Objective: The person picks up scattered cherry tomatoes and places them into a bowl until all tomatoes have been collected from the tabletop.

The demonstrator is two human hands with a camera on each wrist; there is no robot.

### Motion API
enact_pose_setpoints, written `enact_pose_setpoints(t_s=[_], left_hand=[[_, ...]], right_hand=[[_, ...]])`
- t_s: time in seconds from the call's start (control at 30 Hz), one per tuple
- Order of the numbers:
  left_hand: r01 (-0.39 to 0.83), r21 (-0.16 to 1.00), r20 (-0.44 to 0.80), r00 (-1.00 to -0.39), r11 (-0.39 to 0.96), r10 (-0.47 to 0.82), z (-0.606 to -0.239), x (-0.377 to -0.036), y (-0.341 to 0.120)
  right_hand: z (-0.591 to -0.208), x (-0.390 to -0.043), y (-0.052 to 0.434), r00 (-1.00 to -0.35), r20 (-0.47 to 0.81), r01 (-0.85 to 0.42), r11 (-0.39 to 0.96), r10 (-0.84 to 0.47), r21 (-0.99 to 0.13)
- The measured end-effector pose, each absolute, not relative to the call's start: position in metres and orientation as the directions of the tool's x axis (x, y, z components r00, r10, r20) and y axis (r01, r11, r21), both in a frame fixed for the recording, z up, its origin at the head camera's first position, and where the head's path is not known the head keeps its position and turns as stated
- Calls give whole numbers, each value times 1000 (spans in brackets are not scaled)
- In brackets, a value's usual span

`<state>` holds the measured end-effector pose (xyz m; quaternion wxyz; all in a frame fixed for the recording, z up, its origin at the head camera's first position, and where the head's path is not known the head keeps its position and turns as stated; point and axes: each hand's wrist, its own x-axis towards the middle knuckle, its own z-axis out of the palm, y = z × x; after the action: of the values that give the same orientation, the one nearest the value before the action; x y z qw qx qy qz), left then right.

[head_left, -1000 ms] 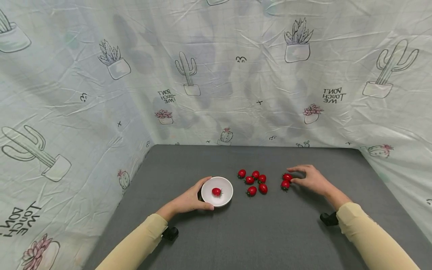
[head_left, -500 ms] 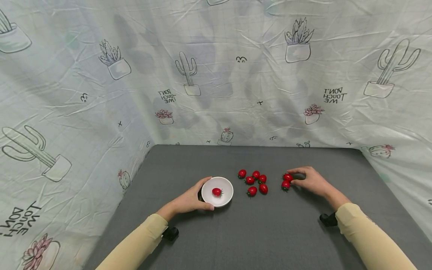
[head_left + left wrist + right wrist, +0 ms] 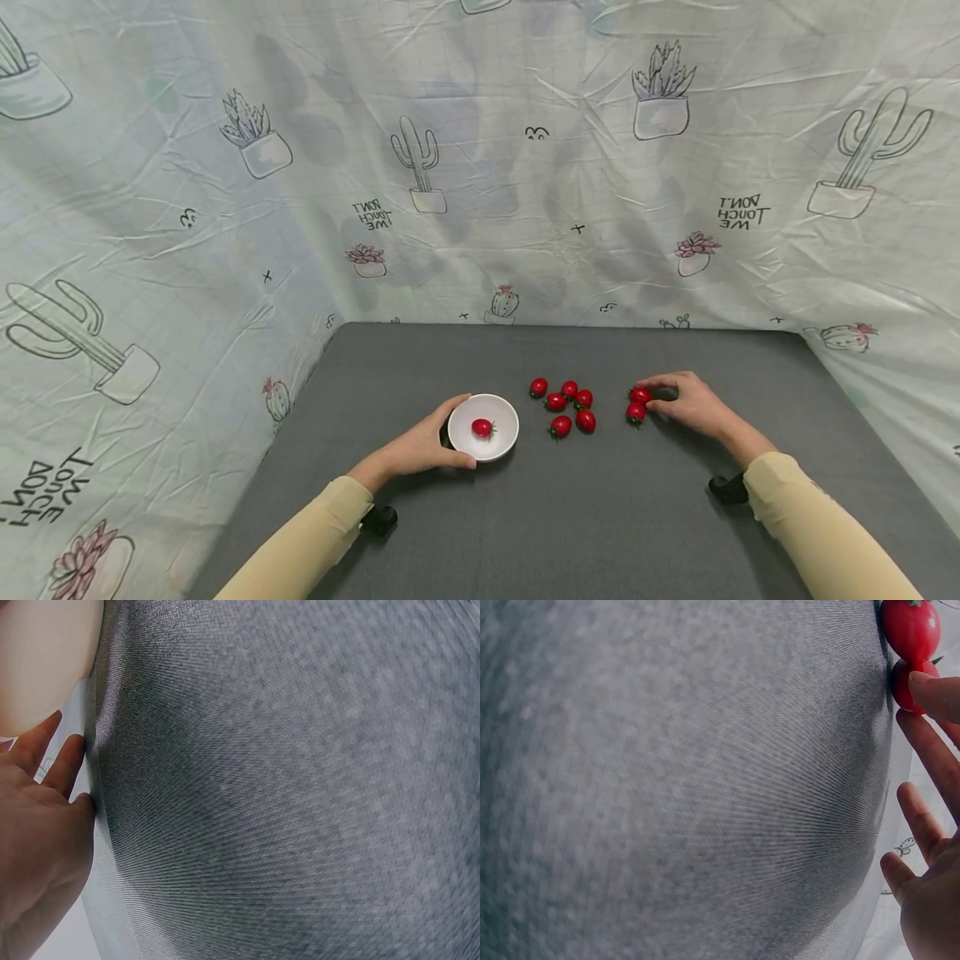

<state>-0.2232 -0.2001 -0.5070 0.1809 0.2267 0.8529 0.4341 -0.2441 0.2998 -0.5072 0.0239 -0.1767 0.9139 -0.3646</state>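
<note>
The left hand rests on the grey table, near the left edge. Its fingers and thumb curl round the left side of a white bowl and hold it. There is one bowl. One tomato lies inside it, just right of the fingers.

To the right of the bowl, near the middle of the table, lies a small bunch of tomatoes. There are six of them, close together, some touching. No hand touches them.

Further right lie two more tomatoes, touching each other. The far tomato sits under the tip of the first finger. The near tomato sits at the tip of the thumb. The right hand rests on the table just right of this pair, with its fingers bent toward them. The finger and thumb tips touch the pair, but it is hard to tell if they pinch one. In the right wrist view, one fingertip touches a tomato and the other fingers are spread apart.

That makes nine tomatoes: one in the bowl, six in the bunch, two by the right hand.

Both arms wear pale yellow sleeves. A cloth with cactus drawings hangs behind the table.
</note>
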Motion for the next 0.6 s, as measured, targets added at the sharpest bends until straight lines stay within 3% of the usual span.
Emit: enact_pose_setpoints(t_s=[0.6], left_hand=[[219, 832, -115, -830, 509, 545, -508, -224, -201]], right_hand=[[-508, -244, 298, -937, 94, -309, 672, -337, -673]])
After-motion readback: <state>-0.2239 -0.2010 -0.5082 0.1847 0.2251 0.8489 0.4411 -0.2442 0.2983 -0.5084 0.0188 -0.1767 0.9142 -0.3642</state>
